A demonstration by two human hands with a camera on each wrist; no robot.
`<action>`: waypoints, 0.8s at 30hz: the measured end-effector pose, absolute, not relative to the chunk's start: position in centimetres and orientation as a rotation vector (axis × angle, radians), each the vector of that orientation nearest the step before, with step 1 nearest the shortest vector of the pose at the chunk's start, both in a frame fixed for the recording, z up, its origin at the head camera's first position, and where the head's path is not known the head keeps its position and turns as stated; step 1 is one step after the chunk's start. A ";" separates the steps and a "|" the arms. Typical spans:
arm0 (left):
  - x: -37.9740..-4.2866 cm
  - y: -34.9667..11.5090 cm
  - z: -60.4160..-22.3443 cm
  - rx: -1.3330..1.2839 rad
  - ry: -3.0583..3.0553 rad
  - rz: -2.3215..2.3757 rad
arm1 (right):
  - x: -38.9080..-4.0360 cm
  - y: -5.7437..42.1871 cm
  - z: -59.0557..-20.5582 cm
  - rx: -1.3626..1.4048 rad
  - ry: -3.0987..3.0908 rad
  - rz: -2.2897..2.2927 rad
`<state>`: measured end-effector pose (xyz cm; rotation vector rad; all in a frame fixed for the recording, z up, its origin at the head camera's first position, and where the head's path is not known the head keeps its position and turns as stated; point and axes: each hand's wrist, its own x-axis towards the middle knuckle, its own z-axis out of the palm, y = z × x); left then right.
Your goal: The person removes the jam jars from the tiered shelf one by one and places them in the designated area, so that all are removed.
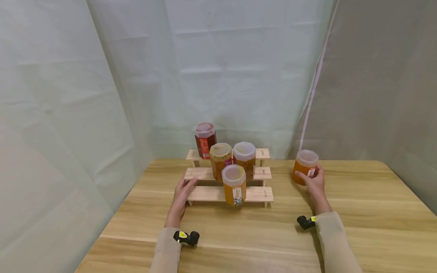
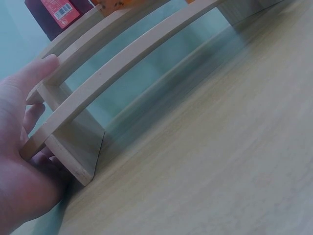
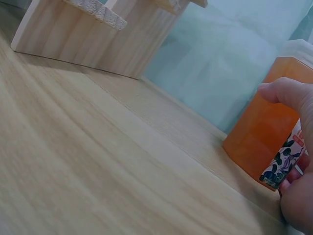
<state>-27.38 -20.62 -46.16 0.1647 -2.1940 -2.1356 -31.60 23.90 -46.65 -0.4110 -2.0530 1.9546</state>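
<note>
A three-tier wooden display stand [image 1: 206, 194] stands on the table. My left hand [image 1: 181, 195] grips its left end, the thumb over the middle tier and the other fingers round the side, as the left wrist view shows. To the right of the stand, my right hand [image 1: 315, 185] holds an orange jar [image 1: 301, 168] with a clear lid, thumb on the near face and fingers round the labelled side. The jar is upright, at the tabletop. In the right wrist view the orange jar [image 3: 266, 129] shows a floral label, and the hand [image 3: 298, 147] is partly cut off.
A dark red jar [image 1: 206, 142] sits on the top tier's left. Two amber jars, one with dark specks [image 1: 218, 165] and another [image 1: 248, 165], stand on the middle tier. A yellow-orange jar [image 1: 232, 189] is on the bottom tier. Pale cloth [image 1: 232, 76] hangs behind the table [image 1: 252, 239].
</note>
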 end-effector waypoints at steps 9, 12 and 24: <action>-27.9 -20.9 -46.8 0.177 -2.198 -2.112 | -31.5 23.7 -45.6 -0.392 -2.108 1.924; -28.0 -21.0 -46.7 0.183 -2.192 -2.106 | -31.6 23.2 -44.5 -0.331 -2.076 1.882; -28.0 -20.7 -47.0 0.181 -2.185 -2.103 | -29.4 18.0 -34.8 -0.181 -1.707 1.861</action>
